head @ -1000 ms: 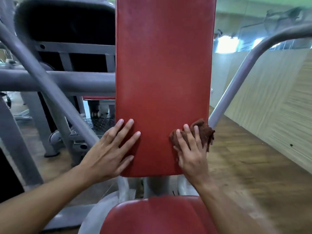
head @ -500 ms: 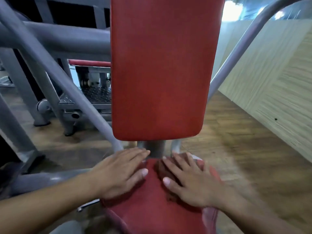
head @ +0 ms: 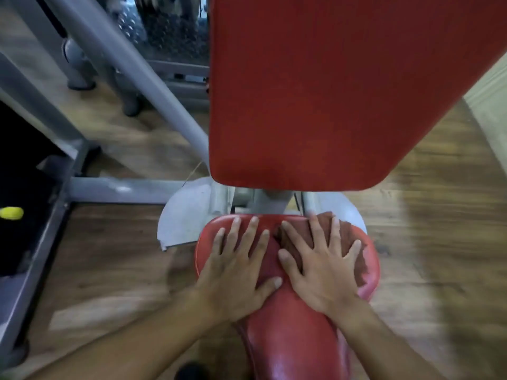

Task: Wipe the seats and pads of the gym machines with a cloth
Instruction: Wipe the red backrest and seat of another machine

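Note:
A red padded seat (head: pixel 285 330) sits low in the middle of the view, under a tall red back pad (head: pixel 329 91). My right hand (head: pixel 321 267) lies flat with spread fingers on a brown cloth (head: pixel 348 237), pressing it onto the far right part of the seat. My left hand (head: pixel 238 270) rests flat on the seat's left side, fingers straight, touching the bare red vinyl. Most of the cloth is hidden under my right hand.
Grey steel frame tubes (head: pixel 131 67) slant down on the left to a floor bar (head: pixel 118 189). A grey metal plate (head: pixel 186 212) sits behind the seat. A black weight stack with a yellow pin (head: pixel 11 213) is at far left. Wooden floor (head: pixel 439 242) surrounds the machine.
Both hands have come down from the back pad onto the seat, the right one bringing the cloth. The view has tilted further down and closer to the seat.

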{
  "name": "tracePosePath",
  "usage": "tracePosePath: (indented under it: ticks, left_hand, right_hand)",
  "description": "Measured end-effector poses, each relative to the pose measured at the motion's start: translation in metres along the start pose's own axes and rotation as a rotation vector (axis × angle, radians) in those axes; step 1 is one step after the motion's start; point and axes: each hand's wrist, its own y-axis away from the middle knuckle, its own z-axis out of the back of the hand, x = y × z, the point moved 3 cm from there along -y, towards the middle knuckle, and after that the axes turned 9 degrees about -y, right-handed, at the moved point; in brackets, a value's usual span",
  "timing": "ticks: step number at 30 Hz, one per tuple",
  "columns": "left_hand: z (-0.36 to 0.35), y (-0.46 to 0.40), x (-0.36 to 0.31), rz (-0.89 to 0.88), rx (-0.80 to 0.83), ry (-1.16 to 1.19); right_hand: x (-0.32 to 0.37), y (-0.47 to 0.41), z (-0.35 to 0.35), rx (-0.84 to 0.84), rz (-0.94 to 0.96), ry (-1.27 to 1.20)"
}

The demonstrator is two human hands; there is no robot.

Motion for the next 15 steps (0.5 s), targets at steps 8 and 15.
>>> tracePosePath:
  ticks: [8,15]
  left_hand:
    - [0.007,-0.011,-0.030,0.115,0.308,0.074]
    - [-0.003,-0.012,-0.024,0.151,0.319,0.109]
  right_hand:
    - [-0.018,0.056,-0.005,0.032,-0.043,-0.061]
    - [-0.028,-0.042,0.014,0.051,0.012,-0.053]
